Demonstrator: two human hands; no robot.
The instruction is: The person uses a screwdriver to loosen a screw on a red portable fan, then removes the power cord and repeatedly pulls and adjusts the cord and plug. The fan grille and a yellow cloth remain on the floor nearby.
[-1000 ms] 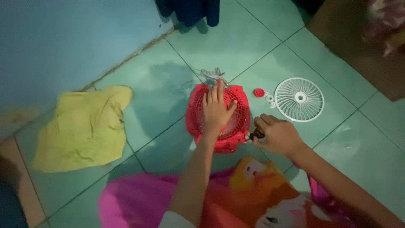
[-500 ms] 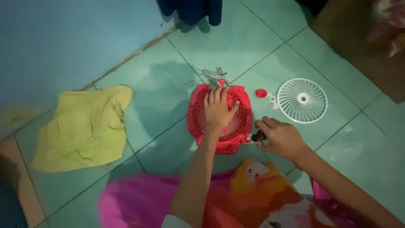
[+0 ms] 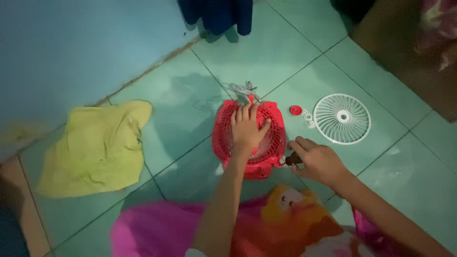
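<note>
A small red fan housing [image 3: 223, 138] lies flat on the green tiled floor, with a bundle of grey cord [image 3: 242, 89] at its far edge. My left hand [image 3: 246, 127] rests palm down on its grille, fingers spread. My right hand [image 3: 318, 162] is closed around a dark-handled tool [image 3: 291, 160] whose tip meets the housing's lower right corner. A white round fan grille [image 3: 342, 118] lies to the right, with a small red cap [image 3: 295, 110] and small white parts [image 3: 308, 119] between it and the housing.
A yellow cloth [image 3: 95, 147] lies crumpled at the left. A pink and orange printed mat [image 3: 162, 228] covers the floor near me. Dark blue fabric [image 3: 219, 14] hangs at the top, beside a blue wall [image 3: 71, 47]. A brown surface [image 3: 404, 52] sits top right.
Both hands stay in much the same place on the fan; the right hand shifts slightly at the housing's corner. The view moves a little.
</note>
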